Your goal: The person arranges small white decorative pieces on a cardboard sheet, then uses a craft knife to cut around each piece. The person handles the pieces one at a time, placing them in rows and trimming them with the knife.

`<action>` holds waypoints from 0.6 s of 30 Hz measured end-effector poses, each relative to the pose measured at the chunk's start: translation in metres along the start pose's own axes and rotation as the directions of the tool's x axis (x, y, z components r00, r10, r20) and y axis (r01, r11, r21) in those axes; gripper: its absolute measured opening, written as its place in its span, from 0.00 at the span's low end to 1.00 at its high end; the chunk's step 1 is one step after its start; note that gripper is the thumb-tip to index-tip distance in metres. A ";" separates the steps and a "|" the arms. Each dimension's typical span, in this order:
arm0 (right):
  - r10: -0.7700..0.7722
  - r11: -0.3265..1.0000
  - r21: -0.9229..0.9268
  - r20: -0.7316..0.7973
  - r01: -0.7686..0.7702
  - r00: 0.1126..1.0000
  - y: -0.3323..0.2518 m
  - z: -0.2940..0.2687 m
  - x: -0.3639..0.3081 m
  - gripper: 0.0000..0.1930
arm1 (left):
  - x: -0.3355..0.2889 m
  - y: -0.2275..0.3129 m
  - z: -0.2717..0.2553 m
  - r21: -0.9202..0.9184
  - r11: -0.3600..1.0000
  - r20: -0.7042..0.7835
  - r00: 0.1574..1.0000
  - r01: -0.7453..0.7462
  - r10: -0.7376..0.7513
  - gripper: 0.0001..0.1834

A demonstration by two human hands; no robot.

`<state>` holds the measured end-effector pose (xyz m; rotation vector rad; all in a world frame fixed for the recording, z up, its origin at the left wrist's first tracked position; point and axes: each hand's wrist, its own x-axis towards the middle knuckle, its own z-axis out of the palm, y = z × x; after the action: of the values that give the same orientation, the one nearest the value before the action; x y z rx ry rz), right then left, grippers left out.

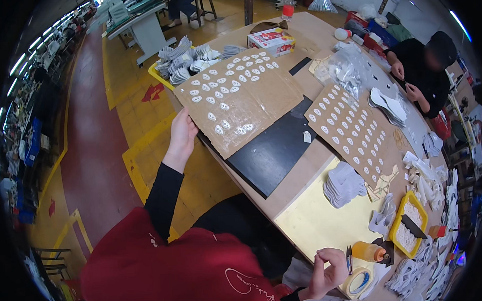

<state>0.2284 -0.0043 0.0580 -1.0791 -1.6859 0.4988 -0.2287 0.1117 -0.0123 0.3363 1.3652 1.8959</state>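
Observation:
My left hand (182,135) grips the near edge of a brown cardboard sheet (266,99) that carries several small white pieces, held tilted over the table's left end. My right hand (327,272) is curled shut near the table's front edge, holding a thin dark pen-like tool (349,259). Beside that hand stand an orange glue bottle (367,251) and a roll of tape (360,282). A black mat (275,152) lies under the lifted sheet.
A second cardboard sheet (352,130) with white pieces lies further right. A stack of white cut parts (343,185), a yellow tray (409,224) and scattered white pieces fill the right side. A yellow bin (161,79) of grey parts hangs at the far left. Another person (424,70) works across the table.

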 end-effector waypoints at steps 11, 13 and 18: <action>0.303 0.948 0.084 0.047 -0.306 0.952 -0.007 0.016 -0.004 0.08 | -0.055 0.034 0.011 -0.119 0.979 0.124 0.976 -0.165 0.180 0.17; 0.523 0.833 0.143 0.113 -0.535 0.845 -0.004 0.021 0.006 0.10 | -0.079 0.033 0.018 -0.162 0.982 0.207 0.970 -0.093 0.126 0.18; 0.609 0.645 0.536 0.070 -0.545 0.790 0.011 0.054 0.019 0.26 | -0.164 -0.015 0.038 -0.240 0.948 0.455 0.887 0.209 -0.080 0.21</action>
<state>0.1821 0.0265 0.0392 -1.1776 -0.9517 1.2208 -0.0882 0.0240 0.0236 0.4706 0.7820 1.7236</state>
